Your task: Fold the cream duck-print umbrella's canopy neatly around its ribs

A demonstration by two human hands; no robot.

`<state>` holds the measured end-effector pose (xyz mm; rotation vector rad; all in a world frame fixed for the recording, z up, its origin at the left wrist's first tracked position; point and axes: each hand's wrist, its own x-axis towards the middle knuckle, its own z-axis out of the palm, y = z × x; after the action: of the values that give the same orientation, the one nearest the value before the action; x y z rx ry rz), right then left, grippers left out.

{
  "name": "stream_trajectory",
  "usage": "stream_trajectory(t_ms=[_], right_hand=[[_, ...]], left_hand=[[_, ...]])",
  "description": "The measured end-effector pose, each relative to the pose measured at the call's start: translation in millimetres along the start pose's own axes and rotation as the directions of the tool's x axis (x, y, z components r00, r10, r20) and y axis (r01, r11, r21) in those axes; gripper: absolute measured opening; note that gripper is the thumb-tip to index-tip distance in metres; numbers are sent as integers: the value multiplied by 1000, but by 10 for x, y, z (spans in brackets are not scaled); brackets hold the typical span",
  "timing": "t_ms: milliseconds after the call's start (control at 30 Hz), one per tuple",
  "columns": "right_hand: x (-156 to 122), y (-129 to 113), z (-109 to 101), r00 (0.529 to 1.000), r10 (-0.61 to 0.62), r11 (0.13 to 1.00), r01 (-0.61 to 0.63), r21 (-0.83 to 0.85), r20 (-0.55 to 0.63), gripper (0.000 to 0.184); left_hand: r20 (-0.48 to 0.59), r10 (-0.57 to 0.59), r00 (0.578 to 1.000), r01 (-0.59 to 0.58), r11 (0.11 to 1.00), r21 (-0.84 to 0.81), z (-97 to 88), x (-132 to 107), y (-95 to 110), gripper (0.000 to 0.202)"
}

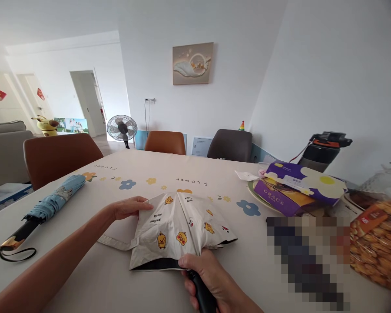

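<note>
A white umbrella (172, 230) printed with yellow ducks lies partly folded over the table, its canopy spread into loose pleats. My right hand (208, 276) is wrapped round its black handle (202, 295), with the thumb pressed on the canopy's lower edge. At the upper left of the canopy, my left hand (130, 208) pinches the fabric between thumb and fingers. A pale strap (117, 242) trails leftward from the canopy's side. Black lining shows under the near edge. The umbrella's shaft is hidden by the fabric.
A furled blue umbrella (58, 200) with a black handle lies at the left. To the right are a purple box (273, 195), a plate (259, 198), a dark bottle (322, 150), a bag of nuts (378, 243) and a pixelated patch. Chairs (164, 142) stand beyond the flower-printed tablecloth (94, 208).
</note>
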<state>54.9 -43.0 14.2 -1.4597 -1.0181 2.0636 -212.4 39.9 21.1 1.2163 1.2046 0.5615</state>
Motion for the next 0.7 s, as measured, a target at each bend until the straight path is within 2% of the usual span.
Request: stream_trajectory(t_ms=[67, 167, 333, 433, 500, 567, 633, 700], right_hand=[[5, 6, -2, 1000, -1, 1000, 1, 3, -8, 13], [5, 11, -5, 1000, -13, 999, 13, 33, 10, 14], [-30, -19, 0, 1000, -21, 997, 21, 72, 4, 13], [-51, -45, 6, 1000, 13, 997, -14, 72, 14, 11], [-52, -49, 6, 1000, 15, 997, -17, 69, 21, 11], [-40, -39, 2, 1000, 4, 998, -6, 66, 27, 13], [-18, -20, -8, 999, -1, 998, -2, 70, 38, 16], [6, 1, -21, 999, 1, 998, -4, 68, 51, 17]], left_hand=[[-16, -49, 999, 49, 999, 13, -17, 11, 23, 31], [-110, -95, 989, 102, 993, 62, -85, -6, 35, 31], [-91, 0, 996, 17, 984, 179, -189, -74, -66, 36], [-149, 54, 987, -5, 952, 307, -175, -66, -139, 37], [-233, 78, 969, 40, 887, 459, -142, -43, -159, 36], [-362, 136, 922, 137, 760, 635, -81, -29, -151, 30], [-467, 277, 840, 224, 606, 763, 36, -40, -115, 19], [-475, 446, 758, 235, 493, 838, 226, -78, -56, 7]])
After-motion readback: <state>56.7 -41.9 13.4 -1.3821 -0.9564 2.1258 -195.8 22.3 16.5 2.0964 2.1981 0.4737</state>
